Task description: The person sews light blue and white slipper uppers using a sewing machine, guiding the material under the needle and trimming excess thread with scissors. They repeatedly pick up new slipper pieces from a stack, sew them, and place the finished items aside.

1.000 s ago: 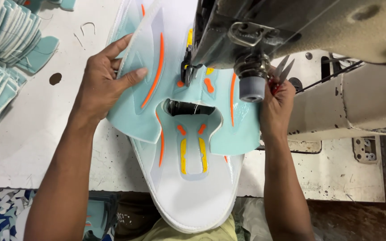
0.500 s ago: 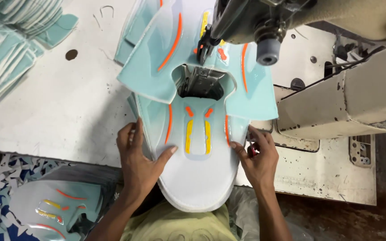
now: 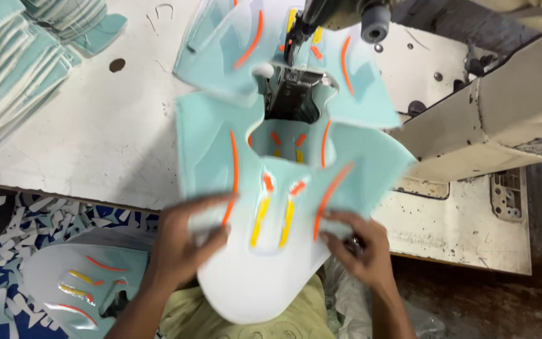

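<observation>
- The left hand [image 3: 183, 242] grips the lower left edge of a pale turquoise shoe-upper panel [image 3: 271, 251], thumb on top and fingers curled under, just beside a long orange stripe.
- The right hand [image 3: 359, 242] clamps the same panel at its lower right edge, fingers lying on top near another orange stripe; both hands are blurred, so the exact finger hold is hard to make out.
- Between the two hands the panel shows two yellow bars and short orange marks, and its white rounded toe end hangs toward the person, below both hands.
- Beyond the hands a second matching panel [image 3: 221, 44] lies under the needle area of a sewing machine [image 3: 497, 107], on the white worktable [image 3: 95, 125].
- Far out past the left hand, a stack of cut turquoise pieces [image 3: 14, 69] rests on the table.
- Below and outside the left hand, a finished panel [image 3: 76, 285] lies off the table among scraps.
</observation>
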